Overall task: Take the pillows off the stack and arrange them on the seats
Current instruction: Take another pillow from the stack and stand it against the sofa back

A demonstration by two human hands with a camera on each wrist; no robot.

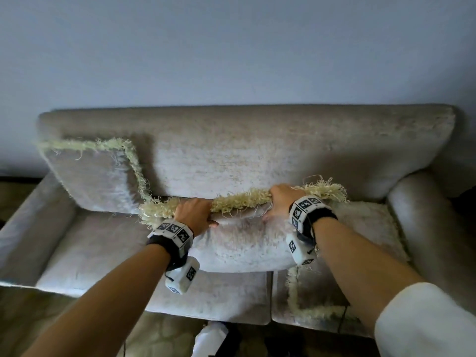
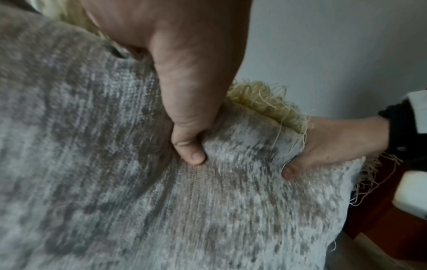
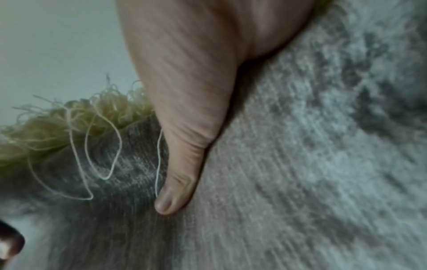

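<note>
1. Held pillow (image 1: 239, 243): grey woven cover with a pale yellow fringe. I see it lifted in front of the sofa, over the middle of the seats and tilted, with its fringed far edge uppermost.
2. Left hand (image 1: 194, 215): I grip the far edge of the held pillow towards its left corner. The fingers go over the fringe and out of sight; the thumb presses into the near face, as the left wrist view shows at (image 2: 189, 146).
3. Right hand (image 1: 282, 202): I grip the same far edge further right. The fingers are curled over the fringe, and the thumb lies flat on the cover in the right wrist view (image 3: 182, 164).
4. Leaning pillow (image 1: 95, 176): same cover and fringe. It stands on the left seat, tilted back against the backrest.
5. Bottom pillow (image 1: 360, 240): it lies flat on the right seat, partly covered by the held pillow and my right forearm. Its fringe shows along the near edge.
6. Sofa (image 1: 244, 140): two grey seats and a low backrest, set against a plain wall.
7. Wrist units: white blocks with black square markers on dark straps, one on each wrist.
8. White sleeve (image 1: 425, 323): on my right arm, at the near right.
</note>
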